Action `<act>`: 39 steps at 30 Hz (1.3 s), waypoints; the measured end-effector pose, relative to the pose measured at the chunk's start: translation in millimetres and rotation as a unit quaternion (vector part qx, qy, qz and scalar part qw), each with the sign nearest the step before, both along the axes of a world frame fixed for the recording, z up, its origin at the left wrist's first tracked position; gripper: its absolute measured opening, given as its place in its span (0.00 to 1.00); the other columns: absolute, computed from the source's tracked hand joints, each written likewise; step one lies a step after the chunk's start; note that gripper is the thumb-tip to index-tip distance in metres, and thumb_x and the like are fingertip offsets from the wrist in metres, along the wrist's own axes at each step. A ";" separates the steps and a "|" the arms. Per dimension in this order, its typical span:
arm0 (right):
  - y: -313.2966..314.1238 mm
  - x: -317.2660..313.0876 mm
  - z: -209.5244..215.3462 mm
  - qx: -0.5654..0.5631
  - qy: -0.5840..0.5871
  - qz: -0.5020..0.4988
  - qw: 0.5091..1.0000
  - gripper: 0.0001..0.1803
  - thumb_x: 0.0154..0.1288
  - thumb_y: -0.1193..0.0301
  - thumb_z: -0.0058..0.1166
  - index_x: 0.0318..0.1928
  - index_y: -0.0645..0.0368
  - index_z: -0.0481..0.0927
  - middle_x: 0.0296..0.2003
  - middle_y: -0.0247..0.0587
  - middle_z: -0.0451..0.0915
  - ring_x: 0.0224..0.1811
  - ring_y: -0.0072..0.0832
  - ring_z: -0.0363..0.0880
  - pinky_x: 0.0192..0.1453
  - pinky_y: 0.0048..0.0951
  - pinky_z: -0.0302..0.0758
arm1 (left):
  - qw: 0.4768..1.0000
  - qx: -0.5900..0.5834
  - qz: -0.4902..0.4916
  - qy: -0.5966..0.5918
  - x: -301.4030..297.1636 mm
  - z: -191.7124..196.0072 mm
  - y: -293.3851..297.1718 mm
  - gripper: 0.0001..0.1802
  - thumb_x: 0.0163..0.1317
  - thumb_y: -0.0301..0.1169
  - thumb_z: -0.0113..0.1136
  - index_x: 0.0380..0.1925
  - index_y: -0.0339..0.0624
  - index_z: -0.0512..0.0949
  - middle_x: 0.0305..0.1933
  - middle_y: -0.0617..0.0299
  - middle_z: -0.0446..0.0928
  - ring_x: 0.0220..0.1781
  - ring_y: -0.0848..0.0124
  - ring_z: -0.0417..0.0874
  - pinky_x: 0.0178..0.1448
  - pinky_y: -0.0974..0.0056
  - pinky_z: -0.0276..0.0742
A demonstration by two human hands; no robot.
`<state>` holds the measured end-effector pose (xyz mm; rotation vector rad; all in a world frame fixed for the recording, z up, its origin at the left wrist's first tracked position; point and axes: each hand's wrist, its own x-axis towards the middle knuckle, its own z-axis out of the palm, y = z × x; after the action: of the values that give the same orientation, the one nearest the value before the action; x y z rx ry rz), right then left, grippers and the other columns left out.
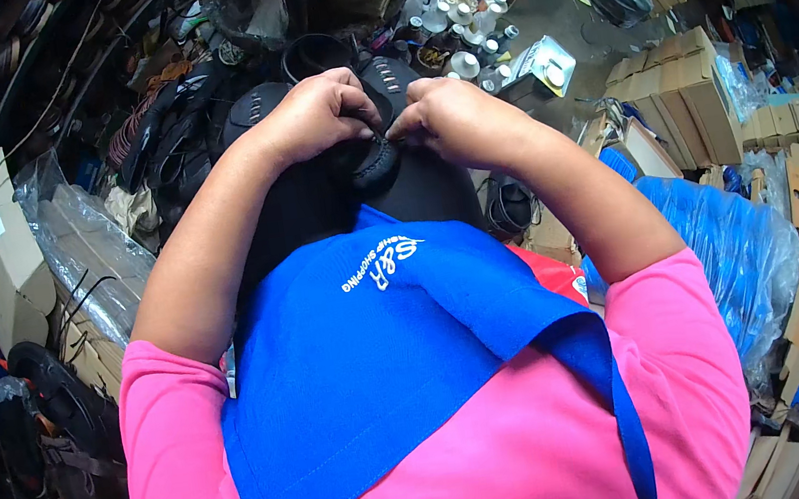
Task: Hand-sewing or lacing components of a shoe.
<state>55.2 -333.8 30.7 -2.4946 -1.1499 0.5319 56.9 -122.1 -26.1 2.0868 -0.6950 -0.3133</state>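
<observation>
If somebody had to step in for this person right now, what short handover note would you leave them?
Left hand: fingers pinched on the upper edge of a black stitched leather shoe.
Right hand: pinching the same spot from the other side.
The shoe rests on the lap, above a blue fabric apron.
Done: stitching shows along the shoe's rim.
Left: cannot tell how much.
Nearby: more black shoe uppers, white spools, brown cardboard boxes.

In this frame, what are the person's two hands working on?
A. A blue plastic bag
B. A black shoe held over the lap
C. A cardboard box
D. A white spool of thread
B: the left hand and right hand meet with fingertips pinched on a black shoe with a stitched edge, above the blue apron.
</observation>
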 end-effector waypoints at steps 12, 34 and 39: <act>-30.8 3.7 -36.8 0.217 0.236 -0.158 0.934 0.13 0.59 0.64 0.60 0.41 0.56 0.83 0.39 0.39 0.74 0.43 0.27 0.75 0.49 0.28 0.73 | 0.980 0.109 0.162 -0.046 -81.6 26.6 17.8 0.18 0.47 0.24 0.66 0.41 0.39 0.78 0.41 0.52 0.78 0.45 0.56 0.80 0.49 0.59 0.76; -63.8 -9.2 -68.2 0.564 0.528 -0.273 0.573 0.22 0.72 0.55 0.41 0.22 0.53 0.66 0.18 0.32 0.63 0.20 0.26 0.62 0.41 0.39 0.70 | 0.690 -0.534 0.312 0.375 -44.2 13.7 62.5 0.20 0.72 0.44 0.41 0.22 0.47 0.67 0.19 0.67 0.64 0.22 0.73 0.68 0.41 0.61 0.71; -124.4 4.3 -48.5 0.126 0.253 -0.365 0.887 0.25 0.63 0.64 0.55 0.58 0.61 0.72 0.52 0.46 0.76 0.53 0.35 0.76 0.59 0.32 0.71 | 0.926 0.132 0.285 0.208 -73.9 47.8 138.0 0.26 0.53 0.37 0.63 0.53 0.43 0.74 0.46 0.60 0.80 0.47 0.70 0.79 0.54 0.64 0.72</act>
<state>59.4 -458.3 -17.7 -2.1380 -0.0478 0.6847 -17.0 15.8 21.7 2.2623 0.2269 -0.5140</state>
